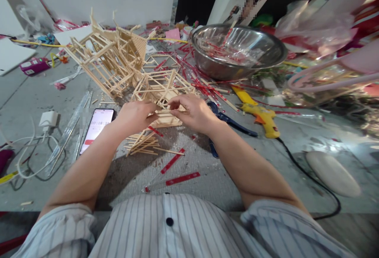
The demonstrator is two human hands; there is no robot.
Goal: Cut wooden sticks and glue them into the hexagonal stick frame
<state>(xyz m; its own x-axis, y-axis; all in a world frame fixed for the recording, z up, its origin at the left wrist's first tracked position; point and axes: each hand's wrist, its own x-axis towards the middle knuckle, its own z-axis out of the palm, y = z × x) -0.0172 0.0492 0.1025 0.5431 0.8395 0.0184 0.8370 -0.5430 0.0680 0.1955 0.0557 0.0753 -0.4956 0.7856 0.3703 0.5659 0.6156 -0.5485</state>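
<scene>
Left hand [137,114] and right hand [192,111] flanked the pale wooden-stick lattice [166,91] at picture centre. Fingers curled inward; pinching was unclear

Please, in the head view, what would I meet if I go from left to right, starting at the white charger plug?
White charger plug → smartphone showing a timer → left hand → right hand → yellow hot glue gun → white oval object.

Left hand [138,116] partly hides stick frame [167,85]; right arm [245,159], blue tool [235,124].
</scene>
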